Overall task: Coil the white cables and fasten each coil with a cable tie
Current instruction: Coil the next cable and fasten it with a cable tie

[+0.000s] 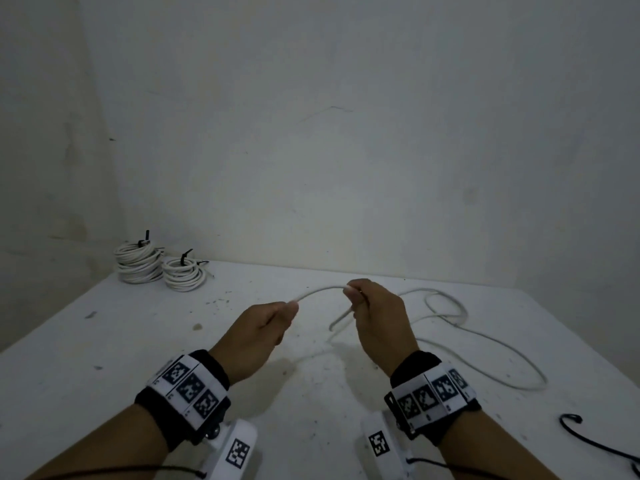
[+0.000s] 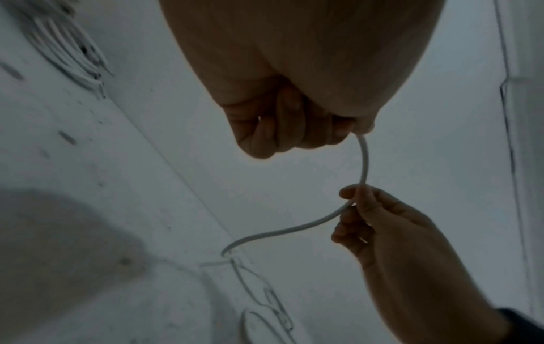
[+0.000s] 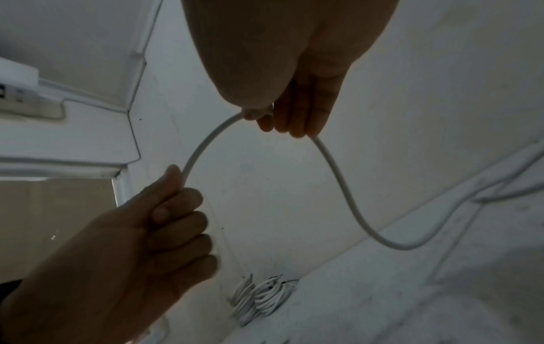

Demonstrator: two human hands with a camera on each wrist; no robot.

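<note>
You hold a thin white round cable arched above the worktop, its slack looped; two tied white coils sit far-left.

Head cam looks down and fwd over the tabletop toward the wall, both wrists in shot. Wrist cams sit v. close under each palm, looking up along the fingers. All three share the white cable span btwn hands.
</note>
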